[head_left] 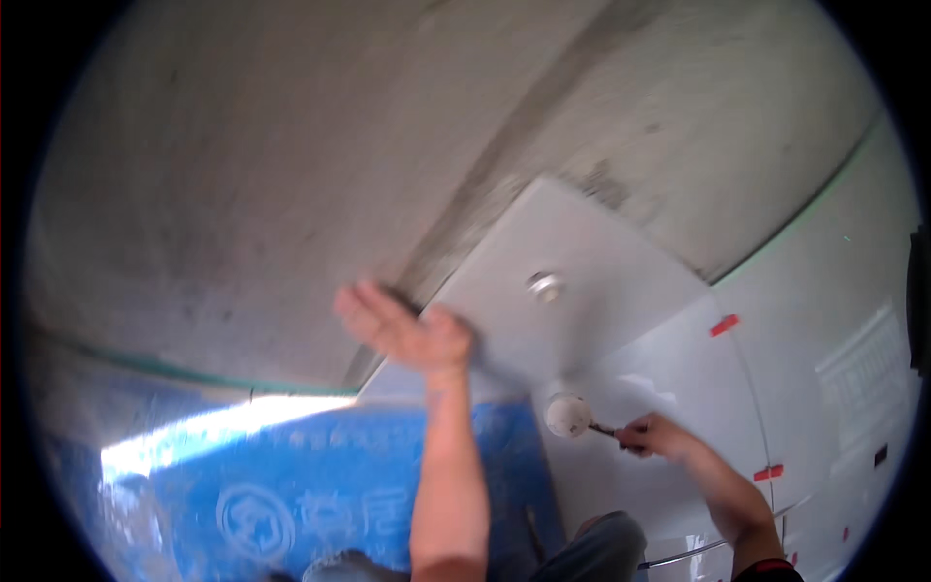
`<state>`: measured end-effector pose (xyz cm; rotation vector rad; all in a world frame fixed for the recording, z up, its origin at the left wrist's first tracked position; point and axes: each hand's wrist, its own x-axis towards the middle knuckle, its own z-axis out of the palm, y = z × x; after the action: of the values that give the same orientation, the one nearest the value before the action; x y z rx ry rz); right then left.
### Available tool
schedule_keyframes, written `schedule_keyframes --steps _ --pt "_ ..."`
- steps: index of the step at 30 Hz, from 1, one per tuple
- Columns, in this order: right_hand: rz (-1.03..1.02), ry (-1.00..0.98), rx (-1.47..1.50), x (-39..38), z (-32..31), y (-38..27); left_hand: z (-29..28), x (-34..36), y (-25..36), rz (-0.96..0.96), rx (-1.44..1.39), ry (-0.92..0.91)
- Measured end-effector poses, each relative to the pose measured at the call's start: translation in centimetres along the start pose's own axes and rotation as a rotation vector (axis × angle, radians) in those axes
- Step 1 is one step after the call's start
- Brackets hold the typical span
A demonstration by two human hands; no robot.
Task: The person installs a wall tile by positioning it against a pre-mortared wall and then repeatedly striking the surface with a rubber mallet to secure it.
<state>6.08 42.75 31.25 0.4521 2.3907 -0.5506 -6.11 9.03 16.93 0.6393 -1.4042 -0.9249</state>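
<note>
My right hand (648,436) is closed round the dark handle of a white-headed mallet (568,415). The mallet's round head is over the glossy surface of a large pale grey tile (621,262). At that tile's left edge is my left hand (398,328), its fingers stretched out and slightly blurred. Whether it touches the edge I cannot tell. A small round metallic piece (545,285) shows on the tile, farther off than the mallet.
Bare grey concrete (242,194) spreads beyond and left of the tile. More glossy tiles (834,349) lie to the right, with red clips (724,325) at a joint. Blue printed sheeting (339,466) covers the lower left, near my knees (601,548).
</note>
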Motion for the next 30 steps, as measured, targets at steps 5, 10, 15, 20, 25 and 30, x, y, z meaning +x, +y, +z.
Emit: schedule_keyframes --steps 5,10,15,20,25,30 --pt "-0.319 0.088 0.738 -11.5 -0.8 -2.0 0.9 0.1 2.1 0.014 -0.018 0.004" --pt "-0.884 0.276 1.203 -15.2 -3.0 -9.1 0.9 0.1 1.8 0.025 0.018 0.013" --pt "-0.781 0.354 1.165 -12.9 0.2 -12.7 1.2 -0.3 2.2 0.021 0.009 0.020" --pt "-0.570 0.425 0.996 -14.5 0.3 -14.1 0.3 0.9 1.1 0.040 0.062 0.028" --pt "-0.992 0.482 1.029 -14.4 -1.5 -12.3 1.0 -1.7 1.5 -0.061 -0.015 -0.085" --pt "-0.570 0.479 0.987 -11.9 1.3 -13.1 0.8 -0.4 2.2 -0.047 0.002 -0.083"
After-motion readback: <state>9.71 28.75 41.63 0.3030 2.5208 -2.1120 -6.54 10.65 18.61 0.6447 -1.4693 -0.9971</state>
